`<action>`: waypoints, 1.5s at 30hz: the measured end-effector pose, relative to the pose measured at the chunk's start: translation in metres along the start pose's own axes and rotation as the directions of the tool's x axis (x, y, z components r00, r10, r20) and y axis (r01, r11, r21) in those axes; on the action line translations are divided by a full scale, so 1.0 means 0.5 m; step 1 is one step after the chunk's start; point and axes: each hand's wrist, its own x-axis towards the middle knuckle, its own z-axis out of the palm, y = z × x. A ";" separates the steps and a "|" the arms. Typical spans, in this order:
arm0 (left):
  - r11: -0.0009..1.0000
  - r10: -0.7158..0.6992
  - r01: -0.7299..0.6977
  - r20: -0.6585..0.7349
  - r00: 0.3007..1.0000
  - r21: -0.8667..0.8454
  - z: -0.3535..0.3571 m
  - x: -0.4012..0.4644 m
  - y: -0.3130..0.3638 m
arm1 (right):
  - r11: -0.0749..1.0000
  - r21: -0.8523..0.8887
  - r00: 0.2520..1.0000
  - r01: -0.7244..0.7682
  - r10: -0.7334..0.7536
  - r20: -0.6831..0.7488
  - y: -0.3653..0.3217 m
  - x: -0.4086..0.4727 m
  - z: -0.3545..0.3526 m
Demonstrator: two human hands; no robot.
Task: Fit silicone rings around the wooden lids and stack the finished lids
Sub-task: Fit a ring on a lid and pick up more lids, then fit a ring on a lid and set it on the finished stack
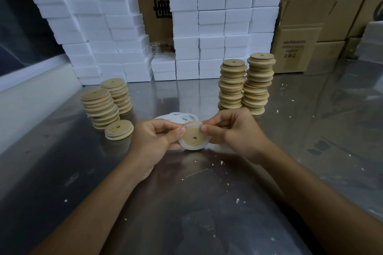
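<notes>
I hold one wooden lid (193, 137) up between both hands, just above the metal table (207, 203). My left hand (154, 138) pinches its left edge, thumb on the face, and my right hand (234, 130) pinches the top right edge where the silicone ring (191, 148) is not yet seated. The ring hugs the lower rim but at the top it looks lifted off the wood.

The risk, as I judge it, is the ring snapping back off the rim if my right thumb lets go before the last stretch drops into the groove; it could also twist and sit crooked, or the lid could slip from my pinch and knock the short stack (119, 130) just left of my left hand. A careless elbow could topple the tall stacks (246, 85) beyond my right hand, which lean a little.

Behind my hands lie spare rings (182, 116), partly covered by my fingers, so I cannot count them. I cannot see the groove itself, nor the back of the lid. Whether the leaning stacks (105, 103) beyond my left hand all carry rings is hard to tell. Something glassy sits far back between the white foam boxes (211, 43), too dim to name.
</notes>
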 end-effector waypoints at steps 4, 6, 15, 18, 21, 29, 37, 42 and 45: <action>0.999 0.006 -0.006 -0.011 1.000 -0.035 0.001 -0.003 0.001 | 1.000 0.029 1.000 -0.013 0.013 -0.017 -0.001 -0.001 0.000; 0.999 0.016 -0.016 0.006 1.000 -0.038 0.001 -0.004 0.002 | 0.999 0.049 1.000 -0.022 0.023 -0.015 -0.001 -0.002 0.000; 0.997 -0.016 0.020 0.054 0.998 -0.074 -0.007 0.000 0.004 | 0.994 0.072 0.996 -0.087 0.088 -0.008 -0.002 -0.003 -0.003; 0.993 -0.047 0.057 0.097 0.994 -0.101 -0.013 0.000 0.005 | 0.990 0.102 0.995 -0.095 0.094 0.020 -0.004 -0.007 -0.006; 0.996 -0.040 0.048 0.099 0.994 -0.079 -0.016 -0.001 0.009 | 0.993 0.075 0.995 -0.092 0.089 0.041 -0.006 -0.010 -0.008; 0.999 0.035 -0.036 0.034 0.999 0.020 -0.007 -0.005 0.010 | 0.999 -0.016 0.999 -0.035 0.035 -0.009 -0.007 -0.012 -0.001; 0.999 0.038 -0.040 0.053 0.998 0.033 -0.009 -0.002 0.009 | 0.999 -0.030 0.999 -0.033 0.033 -0.003 -0.005 -0.010 -0.005; 0.998 0.026 -0.031 0.084 0.996 0.061 -0.018 0.003 0.006 | 0.999 -0.035 0.999 -0.038 0.039 0.036 -0.010 -0.010 -0.010; 0.998 0.021 -0.026 0.095 0.995 0.052 -0.021 0.002 0.007 | 0.998 -0.016 0.998 -0.053 0.054 0.037 -0.010 -0.011 -0.009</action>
